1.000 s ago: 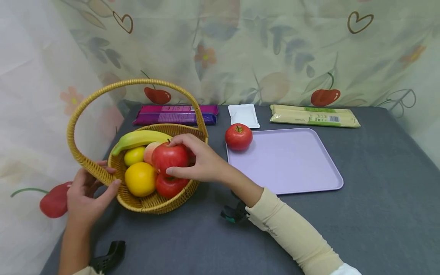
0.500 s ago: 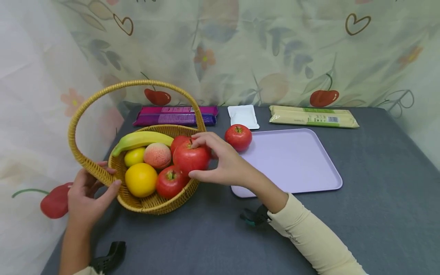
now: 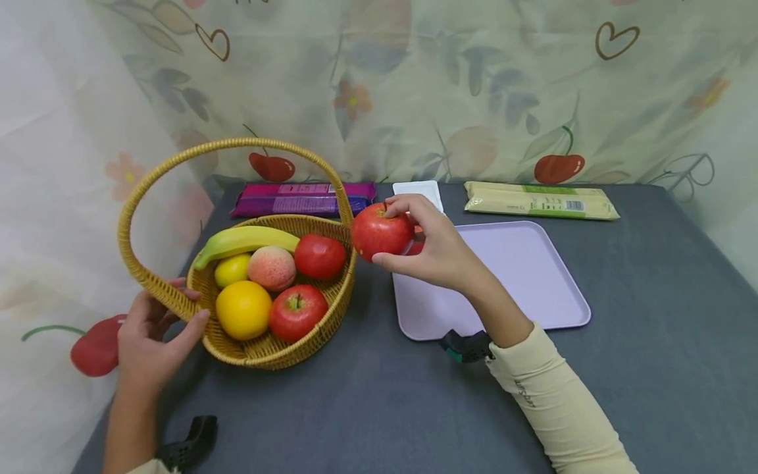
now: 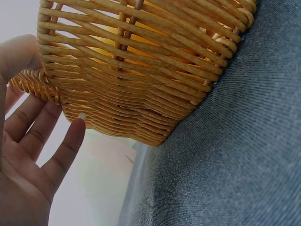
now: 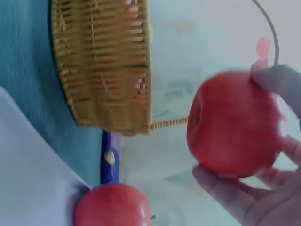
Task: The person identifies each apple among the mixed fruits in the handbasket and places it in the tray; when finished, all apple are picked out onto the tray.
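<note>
My right hand point(image 3: 441, 253) holds a red apple point(image 3: 381, 232) in the air between the basket and the tray; the right wrist view shows fingers and thumb around this apple point(image 5: 237, 125). At the left, my left hand point(image 3: 155, 342) grips the base of the handle of a wicker basket point(image 3: 272, 359), thumb on the near side. Inside the basket lie a banana point(image 3: 245, 240), a lemon point(image 3: 232, 269), a peach point(image 3: 272, 268), an orange point(image 3: 243, 309) and two red apples, one at the back point(image 3: 320, 257) and one in front point(image 3: 299, 313).
A lilac tray point(image 3: 497, 283) lies right of the basket, and a red apple point(image 5: 113, 207) sits at its corner, mostly hidden by my right hand in the head view. Behind are a purple packet point(image 3: 302, 199), a white square dish point(image 3: 419, 189) and a pale green packet point(image 3: 541, 201).
My right hand has lifted the apple out of the basket and carried it right, past the rim. The fruit beneath has come into view. My left hand has stayed on the handle.
</note>
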`<state>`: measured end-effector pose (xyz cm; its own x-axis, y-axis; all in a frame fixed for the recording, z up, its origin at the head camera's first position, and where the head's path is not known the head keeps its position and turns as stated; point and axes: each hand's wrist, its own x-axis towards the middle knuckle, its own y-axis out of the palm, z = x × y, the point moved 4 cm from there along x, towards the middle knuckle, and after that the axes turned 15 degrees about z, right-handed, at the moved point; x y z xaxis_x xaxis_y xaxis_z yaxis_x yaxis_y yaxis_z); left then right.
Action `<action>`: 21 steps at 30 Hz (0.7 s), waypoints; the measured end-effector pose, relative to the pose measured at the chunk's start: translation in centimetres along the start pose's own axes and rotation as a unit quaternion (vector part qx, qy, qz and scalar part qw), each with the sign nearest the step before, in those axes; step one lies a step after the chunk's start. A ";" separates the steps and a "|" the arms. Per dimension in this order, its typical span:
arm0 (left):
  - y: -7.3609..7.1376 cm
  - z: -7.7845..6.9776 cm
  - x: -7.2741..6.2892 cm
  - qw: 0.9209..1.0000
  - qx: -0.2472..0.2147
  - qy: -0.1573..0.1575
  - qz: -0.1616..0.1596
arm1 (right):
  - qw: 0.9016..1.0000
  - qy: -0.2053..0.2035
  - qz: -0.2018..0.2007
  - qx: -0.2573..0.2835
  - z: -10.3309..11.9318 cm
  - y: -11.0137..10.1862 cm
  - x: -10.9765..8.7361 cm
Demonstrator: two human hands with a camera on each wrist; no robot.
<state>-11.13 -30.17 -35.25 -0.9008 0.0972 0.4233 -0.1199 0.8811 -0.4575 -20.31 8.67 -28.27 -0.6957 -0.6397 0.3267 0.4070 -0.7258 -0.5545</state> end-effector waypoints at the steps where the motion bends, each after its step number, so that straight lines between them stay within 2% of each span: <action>1: 0.0 0.0 0.0 1.000 0.001 -0.003 0.000 | 1.000 0.007 -0.010 -0.009 -0.1 -0.3 -0.1; 6: 0.0 0.1 0.1 1.000 0.005 -0.015 0.002 | 0.996 0.041 -0.065 -0.046 -0.3 -1.7 -0.4; 12: -0.1 -0.1 0.1 1.000 0.009 0.001 -0.001 | 0.985 0.091 -0.127 -0.072 -1.3 -3.5 -1.0; 17: 0.0 -0.2 0.1 1.000 0.011 0.008 -0.001 | 0.974 0.142 -0.157 -0.084 -2.8 -4.9 -1.6; 21: 0.0 -0.2 0.1 1.000 0.010 0.009 -0.001 | 0.964 0.185 -0.165 -0.097 -4.0 -5.8 -2.0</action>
<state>-11.10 -30.03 -35.07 -0.8928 0.1041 0.4383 -0.1300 0.8720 -0.4720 -23.68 15.22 -28.78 -0.9465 -0.2216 0.2345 0.0339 -0.7911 -0.6107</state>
